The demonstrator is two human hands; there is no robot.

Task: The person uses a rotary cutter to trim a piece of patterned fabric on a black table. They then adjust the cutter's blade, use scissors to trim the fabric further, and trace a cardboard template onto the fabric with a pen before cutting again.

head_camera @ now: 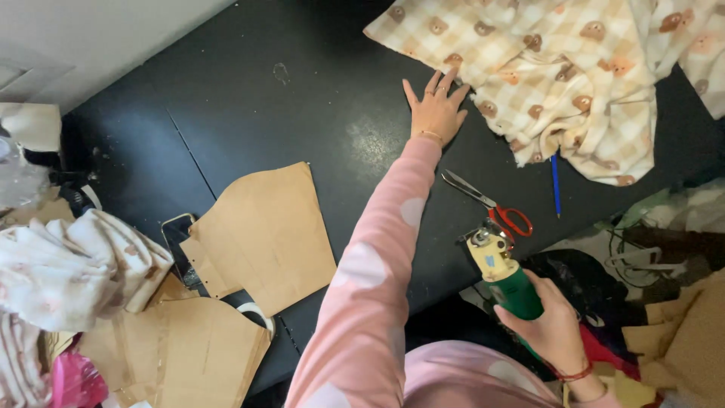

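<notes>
Electric cutter (504, 277): hand-held power tool, green body with a yellow head, gripped at the near edge of the black table (249, 98), lower right of the head view, just beside the scissors.

Right hand (553, 330): closed around the green body of the cutter, red band at the wrist.

Left hand (436, 112): fingers spread wide, palm flat on the table, holding nothing; fingertips just beside the edge of the checked fabric. Arm in a pink sleeve (370, 279) with pale spots.

Checked fabric (559, 75): cream and tan, printed with small bear faces, bunched at the far right of the table.

Scissors (491, 205): red handles, blades closed, lying between the left hand and the cutter.

Blue pen (556, 185): lying by the fabric's lower edge.

Brown paper pattern pieces (264, 234): several, overlapping, at the left of the table; one partly covers a phone (176, 238).

White fleecy cloth (75, 268): heaped at the far left.
</notes>
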